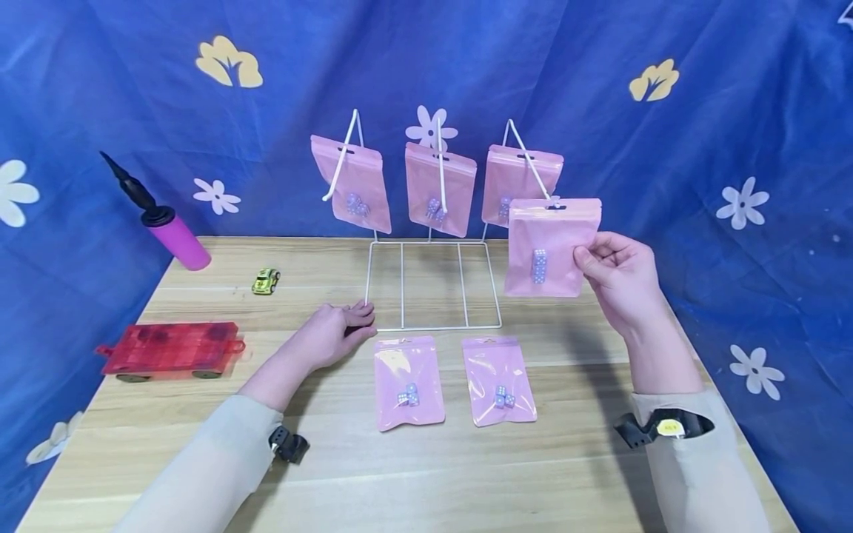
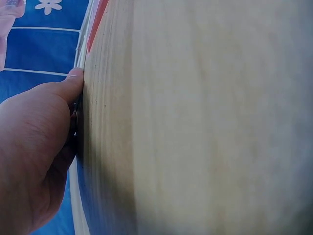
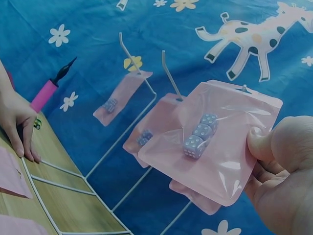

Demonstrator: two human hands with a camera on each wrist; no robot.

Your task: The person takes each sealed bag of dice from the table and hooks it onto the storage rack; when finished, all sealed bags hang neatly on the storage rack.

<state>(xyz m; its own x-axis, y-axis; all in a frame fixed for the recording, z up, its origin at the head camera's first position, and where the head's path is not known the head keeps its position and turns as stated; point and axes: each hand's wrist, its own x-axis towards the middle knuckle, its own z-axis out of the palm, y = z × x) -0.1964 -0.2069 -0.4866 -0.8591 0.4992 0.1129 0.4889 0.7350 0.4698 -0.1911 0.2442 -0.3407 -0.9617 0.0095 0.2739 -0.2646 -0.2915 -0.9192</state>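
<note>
My right hand (image 1: 623,277) pinches the right edge of a pink zip bag (image 1: 553,222) between thumb and fingers. Three pale purple dice (image 3: 201,136) show in a row through its film. The right hook tip (image 3: 245,88) of a white wire rack (image 1: 433,328) appears at this bag's hang hole. Three more pink bags with dice hang behind: a left bag (image 1: 349,181), a middle bag (image 1: 440,174) and a right bag (image 1: 523,169). With fairly straight fingers, my left hand (image 1: 336,333) rests on the rack base's front left corner.
Two pink dice bags lie flat before the rack, a left one (image 1: 409,370) and a right one (image 1: 496,366). At left are a magenta hand pump (image 1: 180,240), a green toy car (image 1: 266,281) and a red toy wagon (image 1: 169,348). Blue patterned cloth (image 1: 300,89) hangs behind the table.
</note>
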